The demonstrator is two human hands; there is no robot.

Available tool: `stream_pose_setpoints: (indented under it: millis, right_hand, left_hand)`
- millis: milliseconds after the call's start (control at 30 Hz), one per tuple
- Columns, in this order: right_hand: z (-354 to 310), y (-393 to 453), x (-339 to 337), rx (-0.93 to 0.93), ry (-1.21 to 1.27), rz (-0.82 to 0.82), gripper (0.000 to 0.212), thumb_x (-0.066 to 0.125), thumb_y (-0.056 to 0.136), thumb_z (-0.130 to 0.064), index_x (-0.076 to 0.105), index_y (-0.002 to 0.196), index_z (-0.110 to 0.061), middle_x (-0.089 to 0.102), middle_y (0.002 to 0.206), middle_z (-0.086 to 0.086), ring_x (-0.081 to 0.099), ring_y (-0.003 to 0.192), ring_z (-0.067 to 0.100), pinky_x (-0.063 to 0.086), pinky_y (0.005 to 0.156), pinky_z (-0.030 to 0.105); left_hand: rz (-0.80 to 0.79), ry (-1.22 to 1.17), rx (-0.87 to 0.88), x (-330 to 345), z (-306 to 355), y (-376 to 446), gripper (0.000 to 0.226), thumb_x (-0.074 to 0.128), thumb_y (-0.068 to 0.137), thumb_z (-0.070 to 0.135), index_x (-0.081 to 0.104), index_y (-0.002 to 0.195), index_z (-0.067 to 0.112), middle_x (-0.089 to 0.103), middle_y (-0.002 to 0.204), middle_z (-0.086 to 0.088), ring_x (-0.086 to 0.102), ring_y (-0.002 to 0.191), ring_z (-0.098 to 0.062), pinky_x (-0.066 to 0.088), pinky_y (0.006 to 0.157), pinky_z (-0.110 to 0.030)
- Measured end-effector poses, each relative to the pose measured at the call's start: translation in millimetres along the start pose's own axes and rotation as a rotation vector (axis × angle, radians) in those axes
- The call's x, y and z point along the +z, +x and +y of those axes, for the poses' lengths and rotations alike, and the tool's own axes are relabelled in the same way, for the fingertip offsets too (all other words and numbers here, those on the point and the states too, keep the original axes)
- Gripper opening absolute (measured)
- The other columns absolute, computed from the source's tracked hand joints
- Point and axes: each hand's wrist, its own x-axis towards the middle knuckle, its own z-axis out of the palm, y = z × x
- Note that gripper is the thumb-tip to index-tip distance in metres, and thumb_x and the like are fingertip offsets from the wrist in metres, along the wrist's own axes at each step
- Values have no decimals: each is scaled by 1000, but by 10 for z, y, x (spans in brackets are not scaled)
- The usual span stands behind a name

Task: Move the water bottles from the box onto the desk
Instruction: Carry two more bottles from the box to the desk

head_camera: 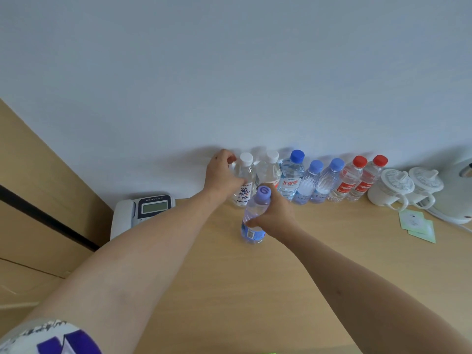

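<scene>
Right hand (274, 215) wrapped around purple-cap bottle (254, 221), upright or slightly tilted on the desk (319, 264), just in front of the row (314, 180) against the wall. Left hand (224, 175) curled on the white-cap bottle (244, 182) at the row's left end, fingers closed on its shoulder. Long axis near vertical; free slot apparently leftward and back, beside the phone (145, 213). Left hand nearer that slot, right already gripping. Box out of view.

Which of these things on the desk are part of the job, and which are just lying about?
Job: bottle with purple cap in right hand; white-capped bottle under left hand; row of bottles.

Lying about: telephone, two lidded cups, kettle, paper packets.
</scene>
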Motion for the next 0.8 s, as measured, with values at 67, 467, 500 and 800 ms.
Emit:
stream_pose_setpoints:
  millis: [67, 467, 500, 800]
  right_hand:
    - [-48, 5, 18, 1, 28, -40, 61, 94, 51, -19, 58, 99, -30, 66, 88, -12, 65, 87, 18, 56, 72, 34]
    - [-707, 143, 465, -298, -208, -254, 59, 73, 65, 9, 66, 117, -18, 68, 101, 3, 61, 91, 24, 48, 72, 28]
    - [-759, 159, 480, -321, -224, -245, 57, 65, 70, 10, 64, 119, -18, 68, 99, 6, 61, 90, 27, 48, 70, 30]
    - [-973, 330, 476, -345, -517, -248, 56, 78, 75, -5, 60, 127, -12, 54, 114, 10, 55, 108, 28, 40, 78, 27]
  left_hand:
    - [18, -2, -5, -92, -73, -24, 49, 88, 67, 9, 61, 109, 10, 63, 113, -3, 54, 95, -15, 37, 77, -21]
    - [129, 1, -198, -726, -631, -216, 41, 70, 75, -1, 64, 114, 13, 64, 118, -5, 58, 102, -20, 47, 84, -28]
    - [133, -2, -208, -760, -652, -205, 41, 70, 75, -1, 65, 113, 13, 64, 118, -4, 58, 101, -20, 46, 84, -28]
    - [136, -35, -237, -847, -661, -113, 39, 66, 76, -2, 68, 112, 14, 65, 118, -3, 61, 102, -22, 50, 88, -31]
